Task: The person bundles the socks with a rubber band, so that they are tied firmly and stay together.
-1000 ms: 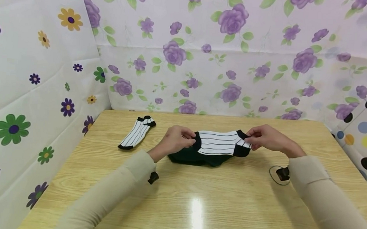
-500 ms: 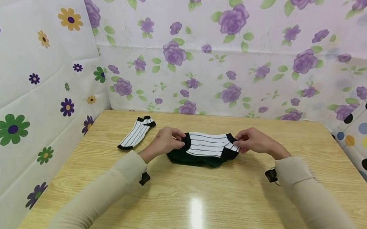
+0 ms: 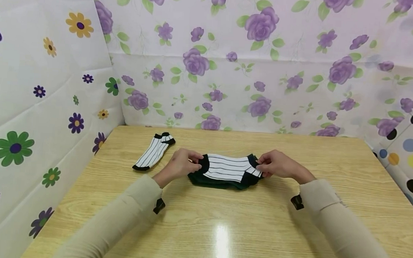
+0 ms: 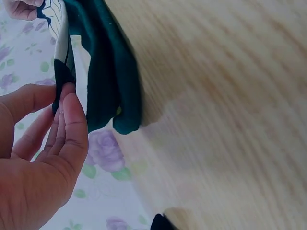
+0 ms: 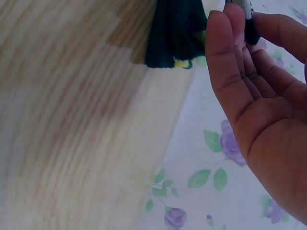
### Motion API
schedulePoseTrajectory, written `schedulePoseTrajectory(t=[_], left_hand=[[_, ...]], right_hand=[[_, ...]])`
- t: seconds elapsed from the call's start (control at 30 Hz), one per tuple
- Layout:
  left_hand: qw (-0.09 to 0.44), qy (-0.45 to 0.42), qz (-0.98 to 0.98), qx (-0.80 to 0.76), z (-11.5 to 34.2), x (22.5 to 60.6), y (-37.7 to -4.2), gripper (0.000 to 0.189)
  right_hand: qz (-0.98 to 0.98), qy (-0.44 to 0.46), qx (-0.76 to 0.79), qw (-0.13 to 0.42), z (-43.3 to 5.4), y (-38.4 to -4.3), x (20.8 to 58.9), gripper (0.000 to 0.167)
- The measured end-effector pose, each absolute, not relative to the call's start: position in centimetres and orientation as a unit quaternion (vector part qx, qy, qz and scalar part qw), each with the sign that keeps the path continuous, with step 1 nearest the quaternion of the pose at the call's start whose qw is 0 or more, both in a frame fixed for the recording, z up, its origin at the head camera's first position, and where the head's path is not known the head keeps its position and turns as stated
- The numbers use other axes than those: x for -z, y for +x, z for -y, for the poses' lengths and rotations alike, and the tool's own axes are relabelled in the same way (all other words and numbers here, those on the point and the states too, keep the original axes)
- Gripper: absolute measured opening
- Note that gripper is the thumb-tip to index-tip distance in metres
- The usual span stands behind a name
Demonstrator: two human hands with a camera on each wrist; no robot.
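Across the table (image 3: 257,225), a person is holding a striped sock (image 3: 227,168) lengthwise between both hands. The left hand (image 3: 181,163) is pinching the black toe between thumb and fingertips; the right hand (image 3: 280,164) is pinching the cuff end likewise. The sock is hovering over dark green cloth (image 4: 110,72), a gap showing near the toe.
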State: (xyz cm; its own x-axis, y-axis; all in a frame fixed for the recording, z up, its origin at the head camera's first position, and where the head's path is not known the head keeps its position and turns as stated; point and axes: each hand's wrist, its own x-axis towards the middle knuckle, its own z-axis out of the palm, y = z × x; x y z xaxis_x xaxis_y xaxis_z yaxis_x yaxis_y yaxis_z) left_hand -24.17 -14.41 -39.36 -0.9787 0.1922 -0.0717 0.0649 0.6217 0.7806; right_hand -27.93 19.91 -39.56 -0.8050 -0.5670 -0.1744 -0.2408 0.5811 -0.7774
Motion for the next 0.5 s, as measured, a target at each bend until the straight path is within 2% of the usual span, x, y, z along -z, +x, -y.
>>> schedulePoseTrajectory(t=[0.5], left_hand=[[0.061,0.067,-0.914,-0.396,15.0,40.7,-24.0,0.027]], right_hand=[[-0.902,-0.206,0.341,0.170,-18.6,-28.1,40.8,0.016]])
